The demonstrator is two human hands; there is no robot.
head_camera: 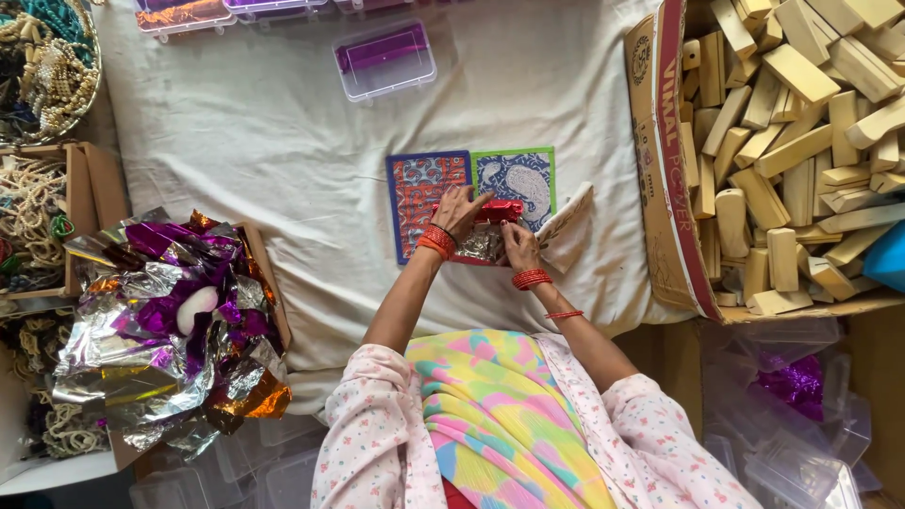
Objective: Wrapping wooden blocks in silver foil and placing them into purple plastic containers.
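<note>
My left hand point(459, 211) and my right hand point(518, 245) both grip a small block wrapped in shiny red foil point(498, 210), with a silver part of the foil point(484, 245) between them. The hands work over two patterned cards, a blue and red one point(419, 193) and a green-edged blue one point(528, 174), lying side by side on a white cloth point(264, 132). A cream patterned block point(568, 226) lies just right of my right hand. Red bangles circle both wrists.
A cardboard box point(665, 170) full of pale wooden blocks stands at the right. A box of crumpled purple and silver foil point(170, 320) sits at the left, with beads point(47, 66) behind. Clear plastic cases, including one with a purple insert point(385, 58), lie at the far edge and on the floor.
</note>
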